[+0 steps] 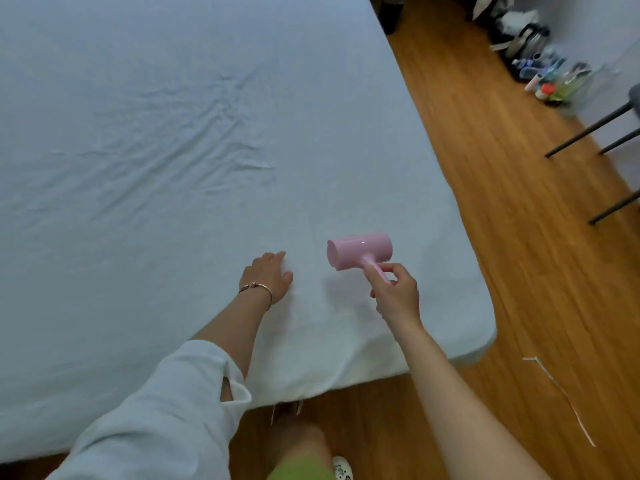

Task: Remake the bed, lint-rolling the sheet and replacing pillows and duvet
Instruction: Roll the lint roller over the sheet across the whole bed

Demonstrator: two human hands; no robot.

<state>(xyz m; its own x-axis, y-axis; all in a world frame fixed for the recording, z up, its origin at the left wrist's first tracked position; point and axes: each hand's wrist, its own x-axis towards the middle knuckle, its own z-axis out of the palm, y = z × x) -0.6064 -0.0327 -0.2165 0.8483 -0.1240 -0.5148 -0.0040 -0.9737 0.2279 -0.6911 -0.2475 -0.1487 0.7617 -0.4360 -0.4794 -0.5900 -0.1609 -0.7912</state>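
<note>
from the head view, her right hand gripped the pink lint roller by its handle, near the sheet's near right corner; the left hand lay flat, fingers straight, just beside it

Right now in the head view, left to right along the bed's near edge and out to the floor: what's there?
White sleeve → left hand flat on the sheet → pink lint roller → right hand holding its handle → wooden floor → dark chair legs.
</note>
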